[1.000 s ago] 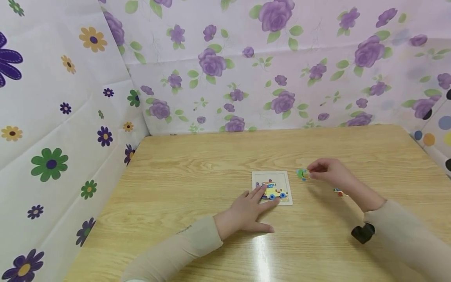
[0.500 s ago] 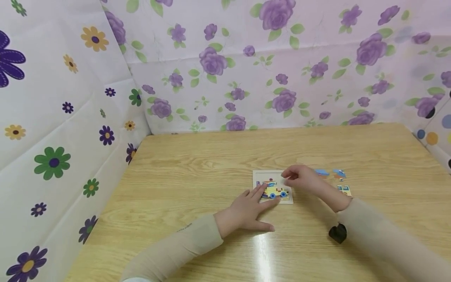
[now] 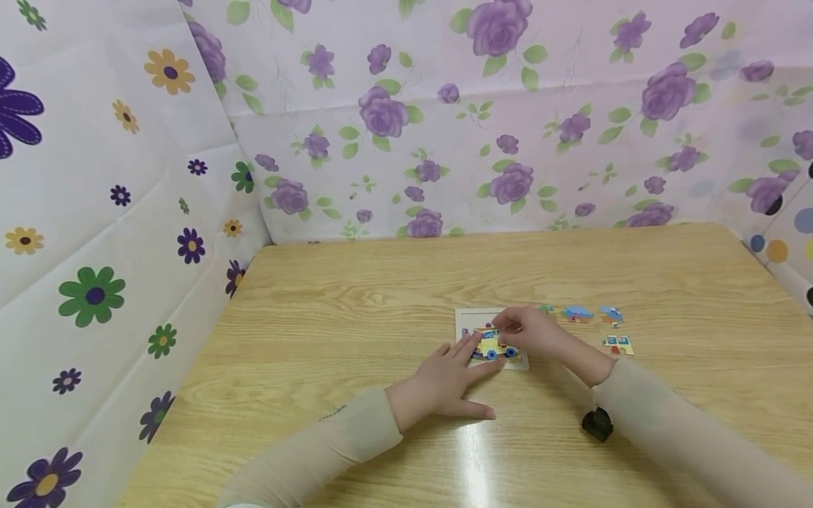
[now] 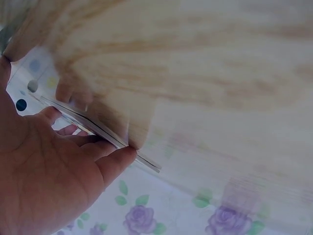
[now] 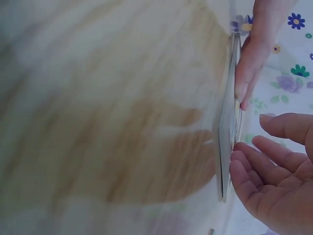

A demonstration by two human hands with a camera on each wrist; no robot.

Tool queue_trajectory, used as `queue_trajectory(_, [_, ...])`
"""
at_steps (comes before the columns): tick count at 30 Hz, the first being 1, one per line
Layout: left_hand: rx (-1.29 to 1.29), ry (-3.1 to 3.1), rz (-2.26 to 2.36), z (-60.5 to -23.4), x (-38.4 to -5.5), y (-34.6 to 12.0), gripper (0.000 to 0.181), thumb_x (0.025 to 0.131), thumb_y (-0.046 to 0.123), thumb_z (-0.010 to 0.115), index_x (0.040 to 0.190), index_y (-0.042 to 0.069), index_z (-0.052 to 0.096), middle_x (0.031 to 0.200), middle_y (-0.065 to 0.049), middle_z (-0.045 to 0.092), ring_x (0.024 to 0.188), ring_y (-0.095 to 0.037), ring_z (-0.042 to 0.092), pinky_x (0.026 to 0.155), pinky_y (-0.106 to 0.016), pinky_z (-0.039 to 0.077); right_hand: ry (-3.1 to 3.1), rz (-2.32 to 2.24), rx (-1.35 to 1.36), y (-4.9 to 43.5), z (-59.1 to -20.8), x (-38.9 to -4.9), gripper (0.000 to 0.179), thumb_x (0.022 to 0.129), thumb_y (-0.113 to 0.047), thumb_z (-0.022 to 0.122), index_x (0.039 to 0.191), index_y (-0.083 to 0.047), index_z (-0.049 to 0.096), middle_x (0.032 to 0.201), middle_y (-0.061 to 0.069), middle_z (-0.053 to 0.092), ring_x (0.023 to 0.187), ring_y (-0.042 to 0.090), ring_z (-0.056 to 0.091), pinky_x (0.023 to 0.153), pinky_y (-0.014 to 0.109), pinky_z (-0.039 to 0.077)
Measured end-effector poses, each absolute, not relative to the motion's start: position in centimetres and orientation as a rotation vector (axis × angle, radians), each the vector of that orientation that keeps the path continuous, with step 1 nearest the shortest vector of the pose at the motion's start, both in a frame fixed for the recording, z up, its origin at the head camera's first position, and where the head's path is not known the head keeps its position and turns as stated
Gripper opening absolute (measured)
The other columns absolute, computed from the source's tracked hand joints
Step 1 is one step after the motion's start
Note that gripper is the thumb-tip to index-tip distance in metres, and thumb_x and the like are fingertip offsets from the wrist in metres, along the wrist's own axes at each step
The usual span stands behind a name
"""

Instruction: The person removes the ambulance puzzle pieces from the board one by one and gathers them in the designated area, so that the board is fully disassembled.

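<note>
A square jigsaw puzzle tray [image 3: 466,310] with a pale frame lies on the table, showing a yellow car picture [image 3: 489,346] built from pieces. My left hand [image 3: 447,377] rests on its lower left with fingers spread. The left wrist view shows that hand [image 4: 63,161] along the tray's edge [image 4: 146,161]. Over the tray's right part is my right hand [image 3: 530,331], its fingertips at the car picture. In the right wrist view, this hand's [image 5: 279,171] fingertips meet the tray's face [image 5: 225,137] while the thumb stands apart; no piece shows between them.
Loose puzzle pieces lie right of the tray: a blue one [image 3: 578,314], another blue one [image 3: 612,315] and a yellow one with windows [image 3: 618,344]. A green piece [image 3: 546,308] is partly hidden behind my right hand. Flowered cloth [image 3: 381,176] backs the wooden table [image 3: 356,296].
My right hand has moved left from beside the green piece to over the tray, then a little farther left and down onto the car picture. My left hand has stayed put.
</note>
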State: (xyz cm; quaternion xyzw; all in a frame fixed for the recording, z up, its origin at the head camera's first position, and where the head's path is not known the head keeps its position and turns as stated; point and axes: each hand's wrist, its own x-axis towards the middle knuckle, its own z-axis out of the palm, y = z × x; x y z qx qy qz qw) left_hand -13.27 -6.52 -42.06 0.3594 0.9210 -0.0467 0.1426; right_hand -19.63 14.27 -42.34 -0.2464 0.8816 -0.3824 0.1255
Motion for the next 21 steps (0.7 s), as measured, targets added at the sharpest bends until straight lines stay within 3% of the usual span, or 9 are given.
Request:
queue_trajectory(7, [1.029, 2.658, -0.155, -42.0, -13.3, -6.4, 0.08, 0.085, 0.075, 0.038, 0.152, 0.04, 0.012, 0.16, -0.015, 0.001, 0.147, -0.028, 0.009, 0.112, -0.047, 0.031, 2.577, -1.122, -0.718, 14.1, -42.6, -19.6, 0.021, 0.088, -0.004, 0.063, 0.107, 0.004, 0.065, 0.102, 0.017, 0.068, 0.091, 0.026, 0.065, 0.079, 0.041, 0.055])
queue_trajectory(21, [1.033, 2.669, -0.176, -42.0, -13.2, -6.4, 0.08, 0.084, 0.076, 0.039, 0.152, 0.04, 0.012, 0.16, -0.015, 0.002, 0.147, -0.029, 0.011, 0.111, -0.047, 0.033, 2.556, -1.295, -0.445, 13.2, -42.7, -19.8, 0.015, 0.09, -0.004, 0.06, 0.103, 0.002, 0.064, 0.096, 0.014, 0.065, 0.087, 0.021, 0.06, 0.074, 0.031, 0.052])
